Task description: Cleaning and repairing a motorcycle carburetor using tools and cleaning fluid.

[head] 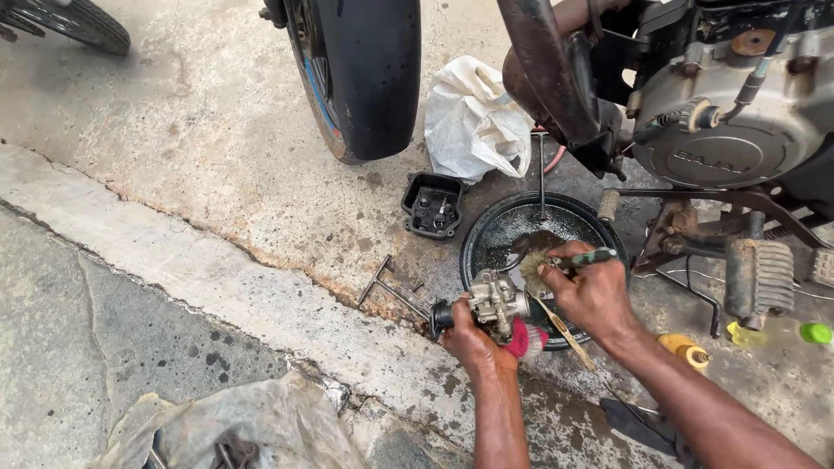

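Observation:
My left hand (pixel 469 334) grips a grey metal carburetor (pixel 497 300) together with a red rag (pixel 526 339), held at the near-left rim of a black round pan (pixel 479 230). My right hand (pixel 589 291) holds a worn brush (pixel 556 260) with a green handle; its frayed bristles touch the carburetor's right side over the pan. The pan holds a shallow film of dark liquid.
A motorcycle engine (pixel 738 122) with footpeg and stand is at the right. A rear tyre (pixel 360 74) stands behind. A white bag (pixel 473 117), a small black cover (pixel 433 204), a T-handle wrench (pixel 387 287), and a yellow-green bottle (pixel 782 333) lie on the concrete.

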